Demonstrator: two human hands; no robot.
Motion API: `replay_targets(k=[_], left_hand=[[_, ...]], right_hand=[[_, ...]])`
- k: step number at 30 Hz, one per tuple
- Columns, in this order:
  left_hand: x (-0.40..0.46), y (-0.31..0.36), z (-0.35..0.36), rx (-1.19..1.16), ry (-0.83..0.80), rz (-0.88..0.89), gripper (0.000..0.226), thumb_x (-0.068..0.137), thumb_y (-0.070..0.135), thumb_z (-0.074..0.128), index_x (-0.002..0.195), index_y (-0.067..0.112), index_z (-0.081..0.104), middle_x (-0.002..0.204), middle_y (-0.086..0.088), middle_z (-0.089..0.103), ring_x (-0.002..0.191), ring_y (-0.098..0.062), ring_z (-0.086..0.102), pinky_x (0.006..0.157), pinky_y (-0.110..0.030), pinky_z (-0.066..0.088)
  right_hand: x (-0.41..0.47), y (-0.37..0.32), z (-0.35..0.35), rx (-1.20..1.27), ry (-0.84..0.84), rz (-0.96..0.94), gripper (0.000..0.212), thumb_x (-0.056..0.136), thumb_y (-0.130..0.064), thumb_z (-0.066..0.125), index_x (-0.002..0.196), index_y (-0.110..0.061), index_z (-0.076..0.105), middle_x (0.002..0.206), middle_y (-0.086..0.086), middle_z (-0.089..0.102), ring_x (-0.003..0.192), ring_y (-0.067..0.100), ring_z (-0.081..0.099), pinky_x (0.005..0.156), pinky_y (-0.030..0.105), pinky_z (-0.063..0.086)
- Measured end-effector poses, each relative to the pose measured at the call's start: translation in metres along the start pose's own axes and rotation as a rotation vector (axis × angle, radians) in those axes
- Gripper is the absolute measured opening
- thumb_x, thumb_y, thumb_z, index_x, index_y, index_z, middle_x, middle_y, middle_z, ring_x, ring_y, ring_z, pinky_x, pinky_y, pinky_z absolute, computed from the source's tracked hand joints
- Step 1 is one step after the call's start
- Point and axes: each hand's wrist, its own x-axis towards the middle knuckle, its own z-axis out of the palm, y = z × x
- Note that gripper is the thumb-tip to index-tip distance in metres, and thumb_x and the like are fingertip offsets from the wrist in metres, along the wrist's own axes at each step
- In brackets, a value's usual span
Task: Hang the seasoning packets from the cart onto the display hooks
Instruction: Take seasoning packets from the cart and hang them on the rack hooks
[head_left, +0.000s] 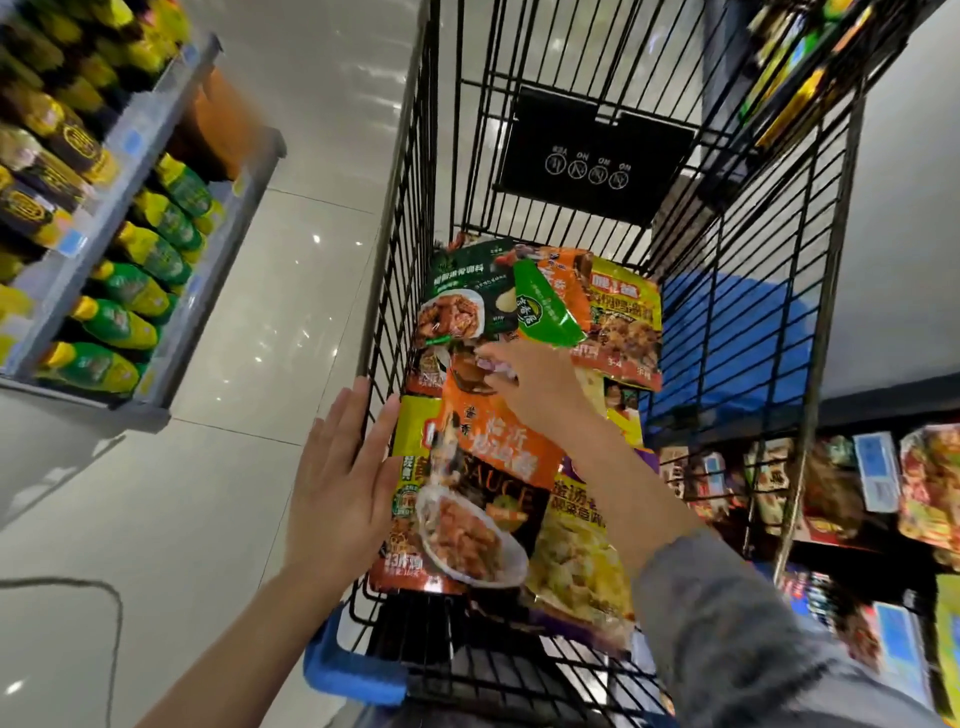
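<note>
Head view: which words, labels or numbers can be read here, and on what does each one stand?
"SAUCE": on the orange packet in the cart, under the right hand.
"NO", four times, upside down: on the black sign at the cart's far end.
Chinese print on the packets: large, but too blurred to quote reliably.
Shelf bottles and price tags: unreadable.

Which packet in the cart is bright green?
The small green packet, lying just beyond the right hand on top of the pile. The others are mainly orange, yellow or dark green.
</note>
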Motion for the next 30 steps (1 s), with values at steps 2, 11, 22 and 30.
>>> replay_targets(k=[2,11,22,30], left_hand=[[0.0,0.0,0.001,0.009,0.014,0.016,0.049,0.103,0.038,0.021,0.149,0.024,0.024,0.158,-0.006,0.019,0.146,-0.024,0.017,0.118,-0.041,0.014],[0.0,-0.001,0.004,0.047,0.026,0.054,0.049,0.102,0.04,0.026,0.147,0.022,0.029,0.157,-0.011,0.021,0.146,-0.026,0.017,0.114,-0.049,0.023],[-0.004,-0.002,0.007,0.18,0.007,0.106,0.053,0.096,0.038,0.036,0.147,0.024,0.03,0.158,-0.017,0.013,0.147,-0.032,0.011,0.112,-0.051,0.026],[-0.009,0.001,0.007,0.199,0.011,0.129,0.052,0.097,0.039,0.038,0.145,0.02,0.039,0.157,-0.019,0.014,0.146,-0.035,0.014,0.112,-0.051,0.028]], right_hand=[[0.015,0.023,0.025,-0.03,-0.126,0.087,0.047,0.093,-0.031,0.054,0.139,-0.029,0.042,0.146,0.002,0.04,0.132,0.023,0.039,0.107,0.045,0.033],[-0.088,0.117,0.084,0.158,-0.328,0.68,0.11,0.067,-0.077,0.059,0.15,-0.026,0.008,0.157,0.015,0.007,0.142,0.037,0.014,0.11,0.052,0.028],[-0.133,0.071,0.13,0.193,-0.348,0.766,0.137,0.056,-0.062,0.08,0.144,-0.038,-0.022,0.152,0.01,-0.031,0.141,0.041,-0.015,0.101,0.075,0.018],[-0.137,0.084,0.113,0.078,-0.34,0.644,0.112,0.065,-0.068,0.069,0.148,-0.035,0.001,0.158,0.009,-0.008,0.144,0.036,0.002,0.11,0.061,0.02]])
